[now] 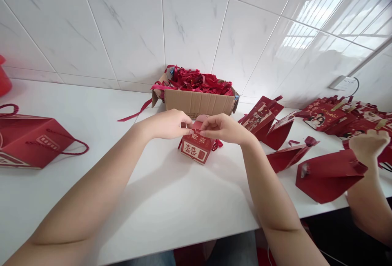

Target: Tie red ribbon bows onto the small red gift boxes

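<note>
The fingertips of the left grip [171, 124] and the right grip [222, 127] met over the top of the small red box [196, 148], so its flaps were mostly hidden. What the fingers pinched there could not be told. Both hands covered part of the lower front of the cardboard box [199, 102]. The left edge cut off a red bag [27, 141] and a red object [2, 80] of unclear kind. At the right edge a co-worker's hand [366, 143] was blurred and its arm cut off. The pile of bags [352, 117] behind it also ran out of view, its printed pictures too small to make out.
</note>
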The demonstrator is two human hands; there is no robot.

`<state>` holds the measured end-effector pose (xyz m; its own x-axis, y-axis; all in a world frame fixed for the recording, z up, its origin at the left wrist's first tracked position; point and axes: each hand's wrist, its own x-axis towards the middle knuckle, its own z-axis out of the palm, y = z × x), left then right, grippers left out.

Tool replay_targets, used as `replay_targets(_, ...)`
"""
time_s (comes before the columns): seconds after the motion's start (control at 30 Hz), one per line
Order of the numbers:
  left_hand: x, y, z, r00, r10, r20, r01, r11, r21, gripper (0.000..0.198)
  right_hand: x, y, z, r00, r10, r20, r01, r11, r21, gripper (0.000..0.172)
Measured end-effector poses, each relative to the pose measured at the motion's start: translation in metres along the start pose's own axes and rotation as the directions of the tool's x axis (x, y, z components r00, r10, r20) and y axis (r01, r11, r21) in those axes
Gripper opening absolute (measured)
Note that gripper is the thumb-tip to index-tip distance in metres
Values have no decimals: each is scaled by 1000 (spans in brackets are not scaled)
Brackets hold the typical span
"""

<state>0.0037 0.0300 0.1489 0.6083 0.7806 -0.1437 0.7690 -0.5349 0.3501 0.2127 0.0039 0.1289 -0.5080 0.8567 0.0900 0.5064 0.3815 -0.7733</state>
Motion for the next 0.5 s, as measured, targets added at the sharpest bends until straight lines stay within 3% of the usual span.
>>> replay_targets(0.3, -7, 2, -2, 997, 19, 74, -20, 1000, 14, 32, -8, 4, -15, 987, 31, 160, -22, 998, -60, 23)
replay_targets(0.37, -7, -1, -2, 994, 45, 97, -47, 999, 20, 31, -11, 5, -20, 994, 38, 100, -38, 999, -7, 23)
replay_targets(0.43, -8, -6, -3, 994, 56, 91, -57, 998, 17, 27, -12, 12, -27, 993, 100, -65, -100, 995, 9, 22)
replay_targets(0.5, -9, -11, -6, 995, 45, 85, -46, 999, 16, 24, -11, 24, -33, 947, 204, -249, -229, 971, -74, 18)
